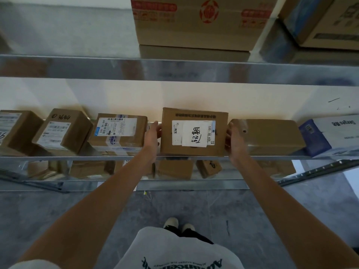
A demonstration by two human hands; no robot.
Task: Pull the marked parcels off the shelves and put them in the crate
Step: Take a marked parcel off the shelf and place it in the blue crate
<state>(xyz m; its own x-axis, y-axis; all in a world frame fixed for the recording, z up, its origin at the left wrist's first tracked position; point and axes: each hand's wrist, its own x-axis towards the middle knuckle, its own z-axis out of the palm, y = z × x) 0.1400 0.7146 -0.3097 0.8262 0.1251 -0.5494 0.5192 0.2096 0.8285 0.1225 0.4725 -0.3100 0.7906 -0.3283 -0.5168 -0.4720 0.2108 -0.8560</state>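
A brown cardboard parcel (pixel 194 113) with a white shipping label and a handwritten white note stuck on top sits on the middle metal shelf (pixel 58 156), at its front edge. My left hand (pixel 152 135) presses flat against the parcel's left side. On the opposite side, my right hand (pixel 234 141) presses in. Both hands clamp the parcel between them. No crate shows in the head view.
Left of the parcel lie a labelled box (pixel 118 133) and a tilted box (pixel 64 131). A plain brown box (pixel 272 135) touches my right hand, with a blue and white box (pixel 330 136) beyond. Large cartons (pixel 198 24) stand on the shelf above. Smaller boxes (pixel 174 168) fill the shelf below.
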